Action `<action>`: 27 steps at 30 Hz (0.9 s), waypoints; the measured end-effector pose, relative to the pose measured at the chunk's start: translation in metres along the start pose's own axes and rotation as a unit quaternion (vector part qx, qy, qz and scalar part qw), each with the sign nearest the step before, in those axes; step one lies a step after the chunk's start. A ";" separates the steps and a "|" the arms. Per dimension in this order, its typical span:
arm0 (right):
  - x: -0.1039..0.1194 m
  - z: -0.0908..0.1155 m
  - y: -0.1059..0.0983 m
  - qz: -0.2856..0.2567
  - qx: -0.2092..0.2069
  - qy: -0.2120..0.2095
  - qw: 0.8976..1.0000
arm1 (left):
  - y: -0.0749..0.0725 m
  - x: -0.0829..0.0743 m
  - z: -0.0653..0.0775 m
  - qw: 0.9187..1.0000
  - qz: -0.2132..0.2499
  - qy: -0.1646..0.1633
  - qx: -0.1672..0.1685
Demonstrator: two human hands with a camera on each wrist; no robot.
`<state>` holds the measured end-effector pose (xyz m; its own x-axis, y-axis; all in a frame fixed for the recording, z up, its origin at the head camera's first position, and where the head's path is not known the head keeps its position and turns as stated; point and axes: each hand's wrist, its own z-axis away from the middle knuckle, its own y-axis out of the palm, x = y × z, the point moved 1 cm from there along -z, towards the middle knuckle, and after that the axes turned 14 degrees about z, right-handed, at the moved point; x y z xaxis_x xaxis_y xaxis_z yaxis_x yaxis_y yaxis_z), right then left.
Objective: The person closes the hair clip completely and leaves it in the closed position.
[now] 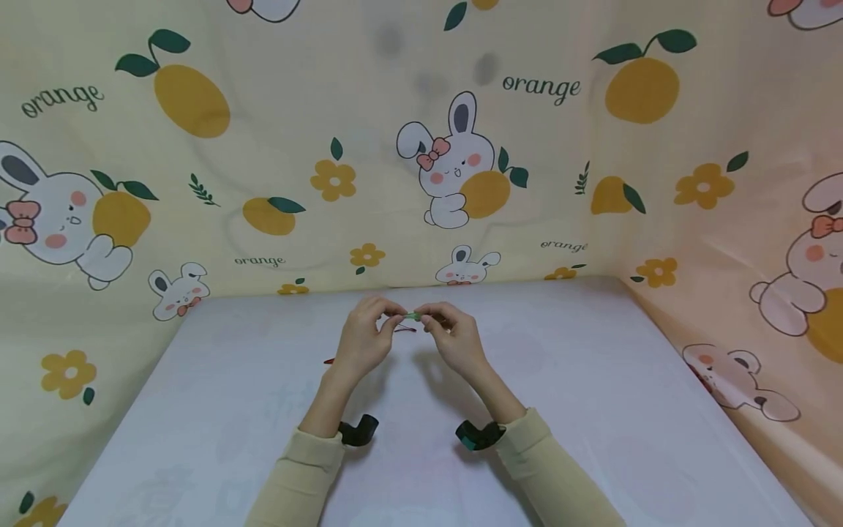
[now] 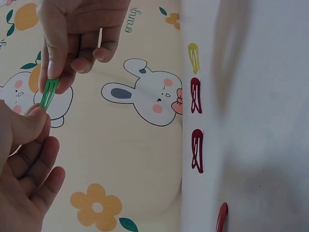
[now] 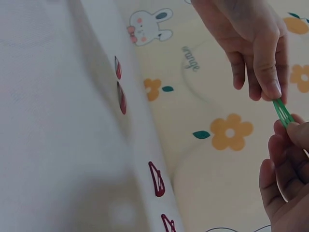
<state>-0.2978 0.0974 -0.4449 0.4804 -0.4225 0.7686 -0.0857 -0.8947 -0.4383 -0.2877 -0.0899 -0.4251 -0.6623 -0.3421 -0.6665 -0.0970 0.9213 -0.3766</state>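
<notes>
A small green snap hair clip (image 2: 49,92) is held up in front of me, pinched between both hands. My left hand (image 1: 366,333) pinches one end between thumb and forefinger, and its other fingers are bent. The opposite end is pinched by my right hand (image 1: 456,338); in the left wrist view this hand (image 2: 79,36) comes from above. In the right wrist view the clip (image 3: 283,112) runs from the left fingertips to the right thumb, its slotted middle showing.
Along the white table (image 1: 560,366) lie more snap clips: a yellow one (image 2: 193,57), two dark red ones (image 2: 195,95) and red ones (image 3: 121,99). Behind the table hangs a cloth (image 1: 369,95) printed with rabbits and oranges. Black wrist cameras (image 1: 358,430) sit on both wrists.
</notes>
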 end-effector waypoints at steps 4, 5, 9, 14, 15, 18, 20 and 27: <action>-0.001 0.001 0.001 0.007 0.004 -0.005 1.000 | 0.001 0.002 0.000 1.000 0.002 0.000 0.001; -0.001 0.001 0.001 0.010 0.006 -0.004 1.000 | 0.001 0.003 0.000 1.000 0.002 0.001 0.001; 0.017 0.004 -0.003 0.021 0.011 -0.005 1.000 | 0.003 0.006 0.001 1.000 0.000 0.005 -0.003; 0.037 0.007 -0.011 0.026 0.014 -0.010 1.000 | 0.003 0.007 0.001 1.000 0.004 0.011 -0.001; 0.037 0.007 -0.011 0.027 0.015 -0.010 0.999 | 0.002 0.007 0.001 1.000 0.006 0.010 0.000; 0.038 0.007 -0.011 0.027 0.017 -0.010 0.999 | 0.002 0.008 0.001 1.000 0.011 0.009 0.003; 0.038 0.007 -0.011 0.029 0.017 -0.011 0.999 | 0.002 0.008 0.001 1.000 0.012 0.009 0.003; 0.037 0.007 -0.011 0.032 0.017 -0.020 0.999 | 0.002 0.007 0.001 1.000 0.017 0.011 0.001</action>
<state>-0.2729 0.0928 -0.4154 0.5094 -0.4721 0.7195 -0.0880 -0.8603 -0.5022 -0.2914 -0.0909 -0.4312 -0.6812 -0.3066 -0.6648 -0.0721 0.9318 -0.3559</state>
